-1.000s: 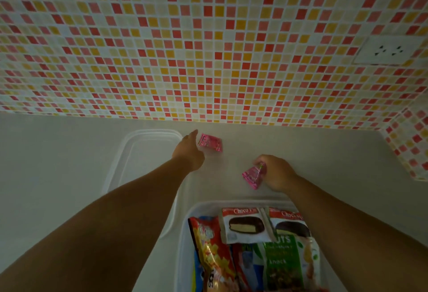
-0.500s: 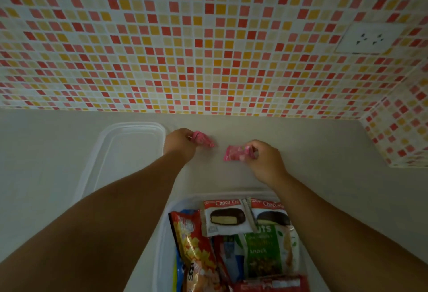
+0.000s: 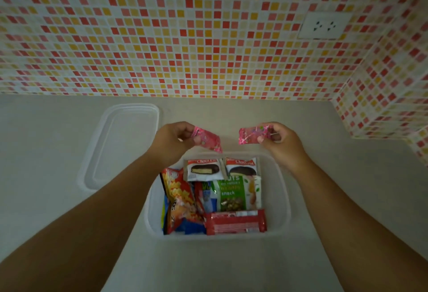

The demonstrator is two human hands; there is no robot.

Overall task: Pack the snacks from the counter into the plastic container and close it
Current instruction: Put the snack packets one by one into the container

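Observation:
My left hand pinches a small pink snack packet above the far rim of the clear plastic container. My right hand holds a second pink packet at the same height, a little to the right. Inside the open container lie two Choco Pie packs, a green nuts bag, an orange-red snack bag, a red bar and blue wrappers. The container's clear lid rests flat on the counter to the left.
The pale counter meets a mosaic tile wall behind and a tiled corner on the right. A white wall socket sits high on the right of the wall.
Both hands have taken a pink packet off the counter, lifted it and drawn it back toward the container. The left hand, open a second ago, now grips its packet.

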